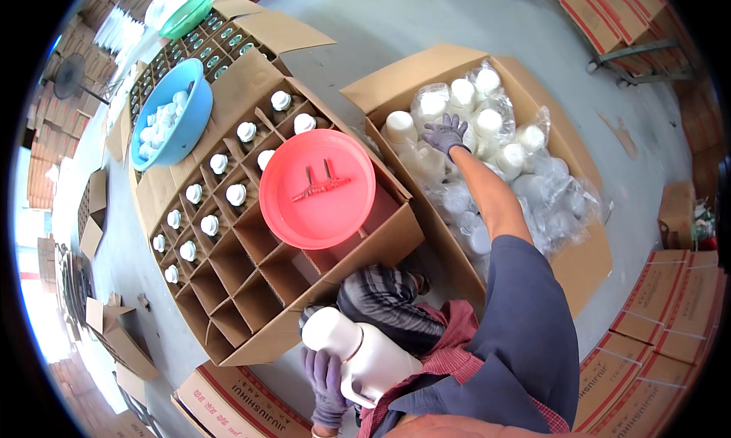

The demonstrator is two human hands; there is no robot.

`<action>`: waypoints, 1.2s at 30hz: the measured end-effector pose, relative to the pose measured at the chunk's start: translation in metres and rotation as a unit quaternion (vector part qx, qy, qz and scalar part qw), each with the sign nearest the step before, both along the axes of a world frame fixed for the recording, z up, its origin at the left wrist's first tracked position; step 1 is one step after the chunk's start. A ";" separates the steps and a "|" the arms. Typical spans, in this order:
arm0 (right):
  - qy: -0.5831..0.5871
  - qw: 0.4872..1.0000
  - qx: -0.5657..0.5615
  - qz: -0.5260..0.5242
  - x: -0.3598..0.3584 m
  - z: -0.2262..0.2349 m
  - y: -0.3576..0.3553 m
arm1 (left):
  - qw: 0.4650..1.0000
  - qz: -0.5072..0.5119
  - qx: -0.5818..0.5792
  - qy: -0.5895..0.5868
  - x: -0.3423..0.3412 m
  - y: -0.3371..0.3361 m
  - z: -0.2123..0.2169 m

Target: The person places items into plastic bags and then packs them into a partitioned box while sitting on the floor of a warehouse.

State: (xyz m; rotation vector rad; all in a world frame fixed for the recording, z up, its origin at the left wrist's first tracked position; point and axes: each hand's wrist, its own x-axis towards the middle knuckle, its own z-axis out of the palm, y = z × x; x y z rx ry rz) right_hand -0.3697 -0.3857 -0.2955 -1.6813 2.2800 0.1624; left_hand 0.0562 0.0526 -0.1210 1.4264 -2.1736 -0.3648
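Big divided carton (251,286) at left, its far cells filled with capped white bottles and its near cells bare, a red basin (317,188) upside down across its middle hiding the cells under it; a second open carton (426,72) at right holds white bottles in clear plastic wrap (548,202), individual outlines hard to make out. Right hand (445,135), purple glove, reaches in with fingers spread on top of a bagged bottle (426,160), resting on it, not clamped. Left hand (326,385) wraps a white jug (358,354) against the person's lap, jug's lower end cut off by clothing.
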 end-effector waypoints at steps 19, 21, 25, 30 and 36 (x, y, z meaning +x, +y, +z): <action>-0.860 0.428 -0.057 0.274 0.119 0.298 0.028 | 0.946 0.001 0.061 0.319 -0.017 -0.188 0.045; -0.874 0.413 -0.058 0.249 0.160 0.320 0.036 | 0.941 -0.057 -0.020 0.334 -0.041 -0.199 0.057; -0.823 0.529 -0.080 0.192 0.217 0.329 0.067 | 0.883 0.003 0.035 0.469 -0.080 -0.224 0.068; -0.329 0.700 -0.340 0.534 0.230 0.257 0.140 | 0.727 0.151 0.130 0.657 -0.033 -0.214 0.035; -0.314 0.818 -0.318 0.363 0.183 0.142 0.207 | 0.959 0.111 -0.073 0.251 0.051 -0.126 -0.039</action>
